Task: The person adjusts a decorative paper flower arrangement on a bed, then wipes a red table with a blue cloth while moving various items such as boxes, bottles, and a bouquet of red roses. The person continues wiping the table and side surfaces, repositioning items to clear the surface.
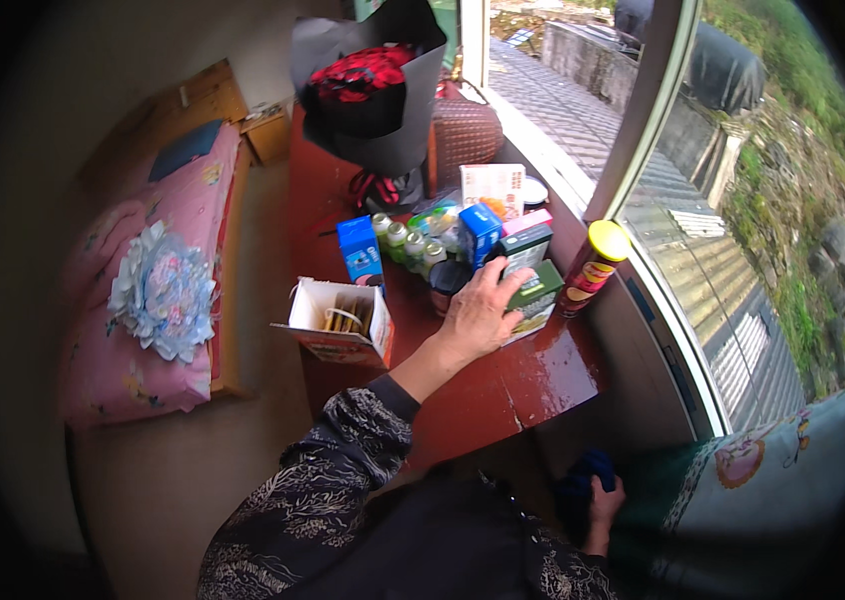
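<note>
My left hand (483, 312) reaches over the red table with its thumb and forefinger against the left end of a green box (540, 290), gripping it. Another finger is near a dark green box (528, 246) just behind. Beside the wrist stands a dark round jar (450, 284), partly covered by the hand. To the right of the green box is a tall red can with a yellow lid (594, 266). Low on the right, below the table edge, my right hand (605, 505) is closed around a bunched dark blue cloth (586, 478).
On the red table (453, 420) are an open carton of packets (341, 340), blue boxes (360, 248), several small bottles (398, 240) and a wrapped red bouquet (368, 90). A window frame (648, 110) borders the right; a curtain (773, 470) hangs nearby. Leftward is a pink bed (133, 385).
</note>
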A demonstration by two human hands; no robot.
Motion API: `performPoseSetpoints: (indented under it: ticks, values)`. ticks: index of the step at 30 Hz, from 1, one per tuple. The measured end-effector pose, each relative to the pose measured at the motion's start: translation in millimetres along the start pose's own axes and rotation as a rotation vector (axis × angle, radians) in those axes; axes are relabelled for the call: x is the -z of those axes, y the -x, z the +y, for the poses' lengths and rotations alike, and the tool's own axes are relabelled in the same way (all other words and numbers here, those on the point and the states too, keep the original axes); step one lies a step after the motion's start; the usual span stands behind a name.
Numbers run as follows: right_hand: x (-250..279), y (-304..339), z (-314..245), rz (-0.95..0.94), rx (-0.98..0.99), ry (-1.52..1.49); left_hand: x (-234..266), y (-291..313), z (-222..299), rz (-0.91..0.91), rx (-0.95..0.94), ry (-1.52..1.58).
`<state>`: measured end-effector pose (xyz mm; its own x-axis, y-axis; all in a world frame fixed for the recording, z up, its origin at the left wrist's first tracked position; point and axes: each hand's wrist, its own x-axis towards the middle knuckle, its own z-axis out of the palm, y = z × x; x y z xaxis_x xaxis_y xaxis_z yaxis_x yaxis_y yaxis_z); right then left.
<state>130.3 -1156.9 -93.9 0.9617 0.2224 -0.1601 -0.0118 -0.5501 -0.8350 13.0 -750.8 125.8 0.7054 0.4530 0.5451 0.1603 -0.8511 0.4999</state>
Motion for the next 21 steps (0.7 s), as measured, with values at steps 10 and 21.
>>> performPoseSetpoints:
  ticks: [10,21]
  values:
    - [5,-1,7,-0.025,0.079,0.017,131,131,-22,0.697,0.110,-0.336]
    - [-13,-13,-31,-0.059,0.179,0.144,95,209,-142,0.183,0.707,0.621]
